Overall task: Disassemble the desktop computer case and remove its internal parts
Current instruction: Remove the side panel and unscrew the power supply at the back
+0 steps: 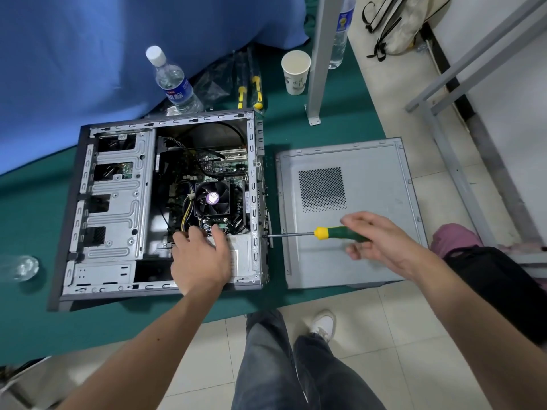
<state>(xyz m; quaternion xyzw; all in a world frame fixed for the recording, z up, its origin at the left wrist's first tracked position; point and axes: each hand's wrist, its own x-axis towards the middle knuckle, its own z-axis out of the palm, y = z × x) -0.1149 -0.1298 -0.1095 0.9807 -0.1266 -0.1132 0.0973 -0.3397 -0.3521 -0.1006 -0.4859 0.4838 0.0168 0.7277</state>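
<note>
hands: left hand (201,258) lies flat, fingers spread and relaxed, on the grey power supply (241,255) inside the open computer case (118,202); right hand (376,238) grips the green-and-yellow handle of a screwdriver (322,233), shaft level, tip touching the case's rear edge between the two hands. cooler fan (212,198) just beyond the left fingertips; drive cage (115,199) to that hand's left. removed side panel (346,184) flat under the right hand. water bottle (173,81), paper cup (296,73), spare screwdrivers (257,90) far beyond, on green cloth (29,220).
</note>
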